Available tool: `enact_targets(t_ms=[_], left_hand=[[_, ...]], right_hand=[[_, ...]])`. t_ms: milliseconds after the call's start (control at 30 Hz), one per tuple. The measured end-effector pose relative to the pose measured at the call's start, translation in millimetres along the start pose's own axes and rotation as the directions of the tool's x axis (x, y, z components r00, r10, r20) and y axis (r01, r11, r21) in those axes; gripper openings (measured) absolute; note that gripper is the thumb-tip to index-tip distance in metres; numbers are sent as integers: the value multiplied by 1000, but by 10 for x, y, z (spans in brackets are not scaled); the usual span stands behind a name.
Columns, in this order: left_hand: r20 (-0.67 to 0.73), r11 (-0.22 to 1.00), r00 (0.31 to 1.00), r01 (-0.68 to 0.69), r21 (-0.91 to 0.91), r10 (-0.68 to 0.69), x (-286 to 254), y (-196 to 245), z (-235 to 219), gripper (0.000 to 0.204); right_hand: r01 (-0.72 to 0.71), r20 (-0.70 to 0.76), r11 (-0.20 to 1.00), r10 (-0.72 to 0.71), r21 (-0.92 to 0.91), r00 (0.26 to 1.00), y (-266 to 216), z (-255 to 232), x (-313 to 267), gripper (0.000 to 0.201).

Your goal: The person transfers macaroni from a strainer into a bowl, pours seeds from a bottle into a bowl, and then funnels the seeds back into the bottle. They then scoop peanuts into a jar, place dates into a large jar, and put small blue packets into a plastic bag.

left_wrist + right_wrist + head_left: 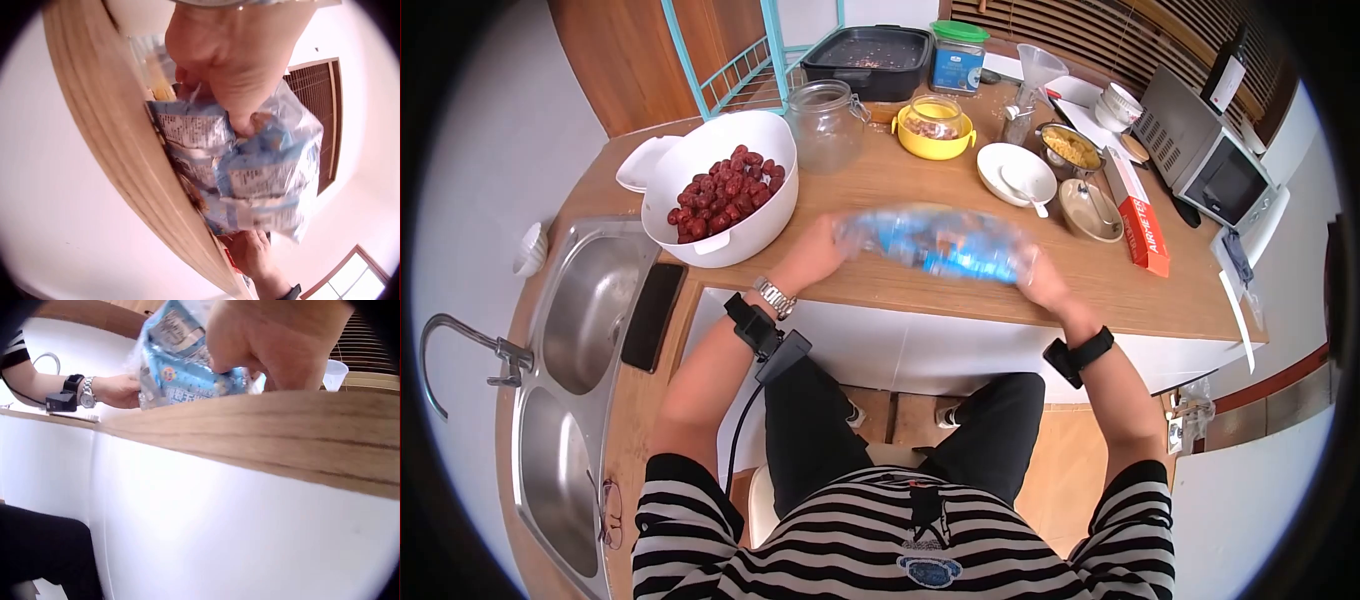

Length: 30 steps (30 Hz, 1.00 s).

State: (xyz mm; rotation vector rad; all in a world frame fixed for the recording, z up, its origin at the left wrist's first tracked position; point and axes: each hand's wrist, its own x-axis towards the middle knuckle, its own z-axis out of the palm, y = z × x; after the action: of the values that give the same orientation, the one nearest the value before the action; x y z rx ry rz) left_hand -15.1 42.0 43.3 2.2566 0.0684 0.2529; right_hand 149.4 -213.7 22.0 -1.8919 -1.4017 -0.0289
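Observation:
A clear plastic bag filled with small blue snack packets (940, 245) is stretched sideways over the front of the counter, blurred in the head view. My left hand (820, 252) grips its left end, and my right hand (1045, 282) grips the right end. In the left wrist view, the thumb and fingers of the left hand (240, 62) pinch the bag's plastic above printed packets (256, 178). The right wrist view has the right hand (275, 340) curled at the bag's other end, beside light-blue packets (187, 378) close over the counter edge.
Left of the bag stands a white bowl (745, 235) of red dates, with a glass jar (825, 130) behind. A yellow bowl (935, 146), white dish (1012, 168), tan bowl (1090, 212) and orange-red box (1142, 235) lie beyond and right. The sink (590, 300) is at far left.

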Motion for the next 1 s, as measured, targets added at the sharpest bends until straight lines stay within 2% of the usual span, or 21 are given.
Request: enact_targets(t_ms=[33,67,100,133,167,233,267,300,333,367,400,533,600,633,700,767,833,867,933,967,1000], left_hand=[[-174,995,979,-96,37,101,39,39,41,28],[-339,979,919,-180,90,200,67,76,74,28],[-341,980,919,-177,86,196,89,115,80,28],[-281,994,959,51,99,-22,110,160,73,32],[-222,953,944,275,124,-244,110,177,75,39],[-183,955,938,297,-4,-293,74,101,161,40],[-139,940,933,316,-130,-333,53,65,210,42],[-140,938,931,318,-138,-336,32,34,241,42],[-43,801,886,396,-449,-462,13,3,254,44],[94,561,835,443,-699,-542,-10,-6,253,46],[228,413,834,464,-784,-503,-32,-5,223,46],[285,428,878,443,-788,-385,-73,46,330,45],[357,301,850,482,-823,-387,-141,160,429,40],[358,298,854,478,-826,-378,-192,257,472,40],[298,447,879,451,-772,-372,-319,476,561,40],[243,481,910,388,-786,-335,-425,551,717,42],[182,516,939,316,-796,-293,-475,624,755,43],[280,526,929,369,-766,-244,-506,688,721,43],[422,582,891,435,-687,-168,-545,788,670,41],[422,577,892,432,-693,-162,-543,807,676,41],[445,687,894,358,-633,-56,-529,820,686,38]], right_hand=[[-1,2,1000,1,-2,1000,14,18,15,32],[-234,-15,958,240,165,971,-58,39,73,33],[-442,10,835,465,327,885,-99,53,108,37],[-418,-62,877,443,235,894,-97,54,104,45],[-420,-56,876,444,235,894,-133,81,96,45],[-537,111,516,644,667,757,-238,128,85,45],[-666,257,359,723,654,642,-250,103,76,41],[-671,260,360,723,648,640,-282,66,57,41],[-605,318,244,673,758,668,-323,25,32,40],[-533,364,109,615,839,700,-344,5,-3,39],[-460,365,8,596,888,715,-330,-8,-36,35],[-398,318,20,565,917,762,-407,93,-99,41],[-347,377,-153,471,925,797,-597,121,-80,42],[-348,373,-144,476,926,796,-640,169,-71,42],[-314,369,-201,615,928,697,-706,264,-41,39],[-312,340,-168,670,935,659,-683,319,-87,36],[-316,216,22,685,949,696,-672,302,-201,35],[-319,220,0,724,948,654,-722,232,-255,35],[-312,190,30,738,950,648,-790,48,-396,36],[-306,166,51,748,951,643,-822,-61,-469,36],[-298,142,63,773,953,618,-869,-189,-535,38]])
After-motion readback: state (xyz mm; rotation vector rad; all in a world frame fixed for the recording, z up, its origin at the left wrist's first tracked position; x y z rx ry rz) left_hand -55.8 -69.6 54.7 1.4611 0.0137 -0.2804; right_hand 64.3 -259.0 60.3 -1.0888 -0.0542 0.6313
